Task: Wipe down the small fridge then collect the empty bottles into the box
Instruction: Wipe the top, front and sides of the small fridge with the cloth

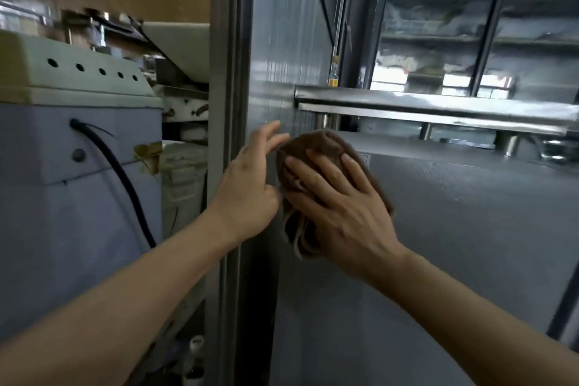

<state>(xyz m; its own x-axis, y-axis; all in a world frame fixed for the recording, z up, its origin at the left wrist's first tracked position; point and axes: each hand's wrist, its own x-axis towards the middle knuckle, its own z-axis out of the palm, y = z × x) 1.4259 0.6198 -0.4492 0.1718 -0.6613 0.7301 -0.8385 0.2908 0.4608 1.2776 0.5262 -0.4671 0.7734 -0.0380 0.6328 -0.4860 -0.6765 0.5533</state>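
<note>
A brown cloth [316, 147] is pressed flat against the grey side of the small fridge [454, 229] under my right hand [341, 207], whose fingers are spread over it. My left hand [250, 188] rests just left of the cloth, fingers apart, touching the fridge's left edge and holding nothing. Bottles with white caps [196, 343] stand low down in the gap to the left of the fridge. No box is in view.
A metal bar handle [438, 106] runs across above the cloth. A tall grey metal post [225, 103] stands against the fridge's left edge. Left of it is a blue and cream machine [72, 166] with a black cable [125, 178]. Glass doors with shelves [470, 25] rise behind.
</note>
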